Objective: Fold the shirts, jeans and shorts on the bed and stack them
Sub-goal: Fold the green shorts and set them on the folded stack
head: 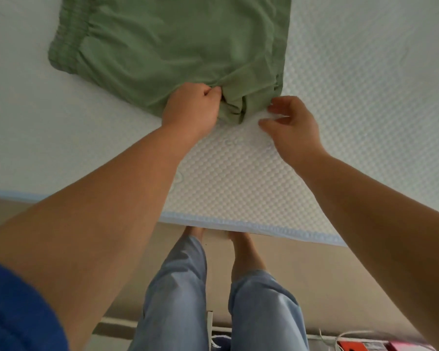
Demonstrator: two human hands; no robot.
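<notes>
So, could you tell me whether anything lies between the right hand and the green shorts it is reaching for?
Nothing visible does. The right hand hovers open beside the hem of the green shorts, over bare mattress. The left hand already grips the bunched hem.

Green shorts (167,51) lie at twelve o'clock on the bed (365,97); left hand (192,107) grips their near hem, right hand (293,122) hovers beside, fingers loosely curled.

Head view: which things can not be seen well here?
- Green shorts: far part cut off by the top edge.
- Left hand: fingertips buried in bunched cloth.
- Right hand: contact with the hem unclear.
- Other clothes or a stack: out of frame.
- Red item: cut off at bottom.
</notes>
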